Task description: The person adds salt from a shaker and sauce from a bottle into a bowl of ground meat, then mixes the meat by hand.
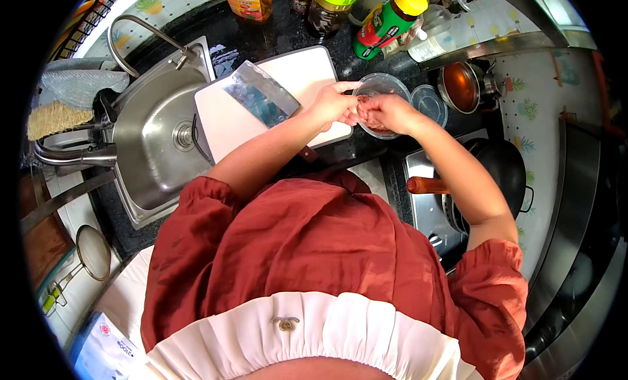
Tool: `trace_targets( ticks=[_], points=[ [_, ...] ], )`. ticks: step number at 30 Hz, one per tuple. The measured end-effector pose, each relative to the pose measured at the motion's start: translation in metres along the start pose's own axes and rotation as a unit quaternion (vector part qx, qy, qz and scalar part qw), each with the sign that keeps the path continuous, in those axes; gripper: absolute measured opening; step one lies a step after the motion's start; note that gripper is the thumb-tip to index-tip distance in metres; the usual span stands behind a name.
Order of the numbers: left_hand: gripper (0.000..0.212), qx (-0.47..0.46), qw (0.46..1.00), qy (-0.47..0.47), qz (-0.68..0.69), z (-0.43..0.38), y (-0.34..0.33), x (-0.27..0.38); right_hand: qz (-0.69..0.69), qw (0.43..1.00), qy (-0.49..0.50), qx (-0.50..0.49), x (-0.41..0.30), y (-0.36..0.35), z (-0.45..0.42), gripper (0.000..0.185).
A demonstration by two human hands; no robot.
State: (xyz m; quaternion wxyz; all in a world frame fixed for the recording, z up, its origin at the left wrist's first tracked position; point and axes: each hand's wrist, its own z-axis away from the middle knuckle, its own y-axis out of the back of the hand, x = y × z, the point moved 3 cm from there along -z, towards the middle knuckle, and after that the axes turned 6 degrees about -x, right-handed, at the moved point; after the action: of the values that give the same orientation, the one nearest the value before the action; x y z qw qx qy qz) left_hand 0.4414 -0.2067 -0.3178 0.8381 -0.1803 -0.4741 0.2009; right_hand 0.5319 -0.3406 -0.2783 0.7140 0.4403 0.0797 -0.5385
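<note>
A round clear plastic tub (387, 81) stands on the counter at the cutting board's right edge. Reddish raw meat (377, 124) lies inside it. My left hand (336, 105) is at the tub's left rim, index finger stretched along it and the other fingers curled. From the right, my right hand (392, 114) reaches into the tub, its bent fingers in the meat; their tips are partly hidden. Left of the tub, a cleaver (262, 93) lies across the white cutting board (309, 68). My left forearm passes over part of the cleaver, and its wooden handle shows below.
A steel sink (152, 149) with a faucet is on the left. Behind the board stand several bottles, one a green bottle with a yellow cap (385, 27). Right of the tub are a clear lid (429, 105), a pot of reddish-brown liquid (459, 88) and a black wok (503, 169) on the stove.
</note>
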Motion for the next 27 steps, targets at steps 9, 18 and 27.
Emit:
trace_targets(
  ticks=[9, 18, 27],
  points=[
    [0.051, 0.008, 1.000, -0.018, 0.009, 0.004, -0.004, -0.003, -0.050, 0.990, -0.102, -0.077, -0.002, 0.013, -0.002, 0.015],
    [0.046, 0.004, 1.000, -0.023, -0.012, -0.001, -0.006, -0.004, 0.125, 0.980, -0.150, -0.035, 0.042, -0.017, -0.051, 0.028],
    [0.042, 0.020, 0.999, -0.029, -0.015, -0.001, -0.005, -0.004, 0.359, 0.931, -0.018, 0.058, 0.001, 0.023, -0.010, 0.027]
  ],
)
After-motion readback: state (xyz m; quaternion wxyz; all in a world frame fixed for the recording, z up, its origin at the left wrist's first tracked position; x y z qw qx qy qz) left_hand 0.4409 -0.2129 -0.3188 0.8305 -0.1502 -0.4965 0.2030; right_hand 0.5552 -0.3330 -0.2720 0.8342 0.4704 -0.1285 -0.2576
